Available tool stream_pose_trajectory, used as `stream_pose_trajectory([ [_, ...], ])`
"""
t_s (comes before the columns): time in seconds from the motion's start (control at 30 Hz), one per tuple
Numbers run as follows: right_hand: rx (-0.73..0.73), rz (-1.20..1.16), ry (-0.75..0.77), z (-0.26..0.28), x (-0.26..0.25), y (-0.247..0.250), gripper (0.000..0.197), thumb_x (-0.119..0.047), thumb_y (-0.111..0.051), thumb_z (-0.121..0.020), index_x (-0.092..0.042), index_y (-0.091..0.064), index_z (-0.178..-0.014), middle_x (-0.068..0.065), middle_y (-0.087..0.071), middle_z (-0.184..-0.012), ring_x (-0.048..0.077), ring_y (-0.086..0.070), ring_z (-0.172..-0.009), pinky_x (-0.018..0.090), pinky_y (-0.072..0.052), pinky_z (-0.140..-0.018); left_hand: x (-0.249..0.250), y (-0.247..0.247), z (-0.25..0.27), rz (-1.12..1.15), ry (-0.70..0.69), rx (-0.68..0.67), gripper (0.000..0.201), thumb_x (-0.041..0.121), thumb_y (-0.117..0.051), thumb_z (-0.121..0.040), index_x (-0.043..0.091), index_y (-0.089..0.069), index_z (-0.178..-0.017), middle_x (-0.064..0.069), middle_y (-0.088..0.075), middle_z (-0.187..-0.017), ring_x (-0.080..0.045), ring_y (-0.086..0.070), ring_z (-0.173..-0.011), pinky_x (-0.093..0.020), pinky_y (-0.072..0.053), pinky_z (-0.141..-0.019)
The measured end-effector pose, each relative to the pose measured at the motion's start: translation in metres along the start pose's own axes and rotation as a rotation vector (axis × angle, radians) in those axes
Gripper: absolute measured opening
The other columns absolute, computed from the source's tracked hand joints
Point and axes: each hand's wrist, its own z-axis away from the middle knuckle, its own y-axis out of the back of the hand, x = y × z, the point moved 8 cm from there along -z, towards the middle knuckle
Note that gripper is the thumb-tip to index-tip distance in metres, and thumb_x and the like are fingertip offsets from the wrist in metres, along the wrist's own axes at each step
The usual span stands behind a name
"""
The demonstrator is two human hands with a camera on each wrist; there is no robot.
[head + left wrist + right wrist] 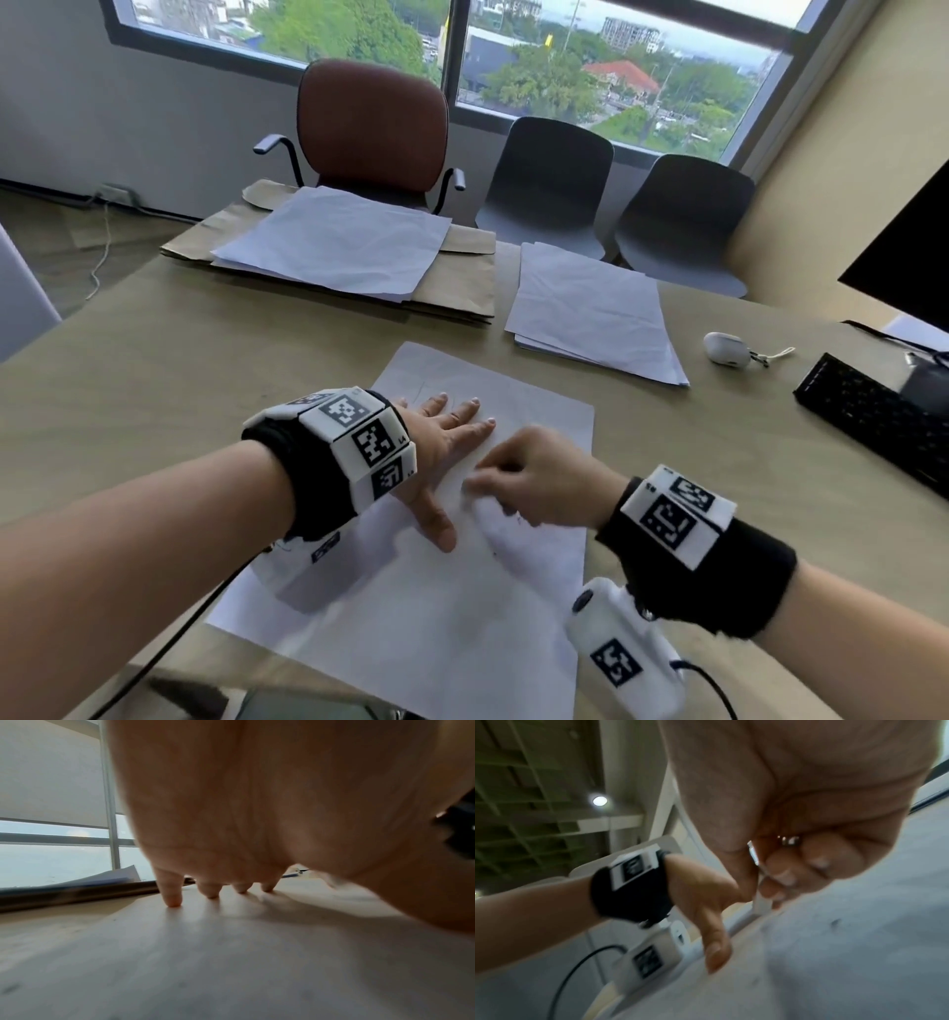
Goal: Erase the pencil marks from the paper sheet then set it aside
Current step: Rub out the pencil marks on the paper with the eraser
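White paper, a single creased rectangular sheet, lies flat on the tan wooden table beneath both of a person's hands as the rubbing-out step appears under way. The left hand is spread, fingers straight and pressing down through their tips, thumb angled back toward the person, pinning the sheet. Just to the right of that thumb, the right hand is curled, its fingers and thumb pinching a small white block-shaped eraser, whose lower end meets the paper; the hand is motion-blurred in the head view. Faint grey pencil marks show beyond the left fingertips, and a few dark specks, smudges or crumbs, sit just under the right fingers, so the erasing looks unfinished.

The next move, by this reading, calls for steady downward pressure from the spread fingers while the eraser works toward the marks past them; too loose a hold and the thin sheet could buckle or tear. Only then would the sheet be lifted aside, perhaps to one of the two stacks of white paper lying well beyond the fingertips.
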Motion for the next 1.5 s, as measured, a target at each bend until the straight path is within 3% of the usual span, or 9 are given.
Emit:
stream_pose_trajectory([
  [0.17,0.303,-1.097,-0.337,0.013,0.039,0.025,0.034,-0.028,-0.037,-0.097,-0.01,-0.055,-0.076,0.009,-0.057,-0.071,0.019,-0.056,-0.059,0.026,-0.045,-0.056,-0.015,0.018,-0.004,0.133,-0.033,0.144,0.06,0.028,-0.042,-0.099,0.028,-0.011,-0.151,0.004,-0.001,-0.16,-0.015,-0.006,-0.147,-0.028,-0.009,-0.118],
  [0.33,-0.194,-1.592,-0.321,0.045,-0.012,-0.055,0.041,-0.033,-0.034,-0.094,-0.011,-0.055,-0.067,0.013,-0.069,-0.087,0.024,-0.067,-0.084,0.031,-0.049,-0.079,-0.033,0.035,0.003,0.218,0.018,0.175,0.062,-0.002,-0.028,-0.093,0.028,-0.025,-0.147,0.0,-0.039,-0.148,-0.015,-0.038,-0.133,-0.019,-0.025,-0.106],
  [0.47,-0.405,-1.561,-0.35,0.043,-0.025,-0.098,0.042,-0.035,-0.035,-0.095,-0.012,-0.059,-0.07,0.013,-0.07,-0.09,0.023,-0.069,-0.081,0.03,-0.054,-0.071,-0.036,0.034,0.005,0.159,-0.004,0.191,0.069,-0.007,-0.03,-0.09,0.031,-0.025,-0.147,0.01,-0.02,-0.156,-0.01,-0.025,-0.142,-0.023,-0.02,-0.115],
  [0.7,0.906,-1.51,-0.412,0.029,0.091,0.032,0.031,-0.027,-0.034,-0.096,-0.013,-0.049,-0.072,0.007,-0.049,-0.07,0.017,-0.05,-0.061,0.026,-0.043,-0.055,-0.033,0.032,0.005,0.148,-0.023,0.203,0.069,-0.008,-0.033,-0.091,0.027,-0.018,-0.149,0.009,-0.009,-0.159,-0.008,-0.018,-0.144,-0.012,-0.012,-0.107],
  [0.97,-0.242,-1.514,-0.322,-0.002,-0.03,-0.088,0.04,-0.033,-0.034,-0.096,-0.01,-0.057,-0.073,0.007,-0.07,-0.07,0.017,-0.069,-0.063,0.027,-0.054,-0.062,-0.042,0.036,0.006,0.23,0.05,0.168,0.079,-0.009,-0.026,-0.086,0.041,-0.019,-0.146,0.011,-0.024,-0.155,-0.009,-0.031,-0.138,-0.011,-0.027,-0.097],
  [1.03,-0.041,-1.572,-0.361,-0.012,-0.008,-0.071,0.034,-0.023,-0.036,-0.093,-0.012,-0.052,-0.065,0.01,-0.066,-0.069,0.018,-0.067,-0.056,0.026,-0.054,-0.056,-0.042,0.036,0.006,0.246,0.049,0.158,0.079,-0.01,-0.025,-0.085,0.04,-0.021,-0.146,0.013,-0.022,-0.155,-0.007,-0.027,-0.14,-0.007,-0.025,-0.093],
  [1.17,1.027,-1.472,-0.445,0.006,0.095,0.026,0.031,-0.03,-0.034,-0.089,-0.019,-0.048,-0.064,0.005,-0.047,-0.063,0.023,-0.053,-0.054,0.024,-0.042,-0.052,-0.042,0.034,0.003,0.257,0.03,0.119,0.078,-0.011,-0.023,-0.086,0.038,-0.02,-0.147,0.017,-0.013,-0.156,-0.004,-0.018,-0.143,-0.006,-0.017,-0.096],
  [1.23,1.157,-1.365,-0.42,0.015,0.107,0.048,0.034,-0.036,-0.035,-0.089,-0.021,-0.052,-0.065,-0.001,-0.049,-0.065,0.019,-0.049,-0.062,0.026,-0.038,-0.064,-0.042,0.033,0.003,0.254,0.036,0.111,0.078,-0.011,-0.022,-0.086,0.037,-0.019,-0.148,0.017,-0.012,-0.157,-0.004,-0.016,-0.144,-0.009,-0.015,-0.104],
  [1.5,-0.072,-1.51,-0.297,-0.014,-0.004,-0.053,0.036,-0.03,-0.034,-0.096,-0.007,-0.06,-0.085,0.01,-0.065,-0.075,0.017,-0.067,-0.061,0.025,-0.055,-0.056,-0.043,0.025,-0.003,0.259,0.018,0.087,0.076,-0.009,-0.028,-0.085,0.037,-0.025,-0.146,0.013,-0.018,-0.157,-0.009,-0.026,-0.141,-0.016,-0.023,-0.11],
])
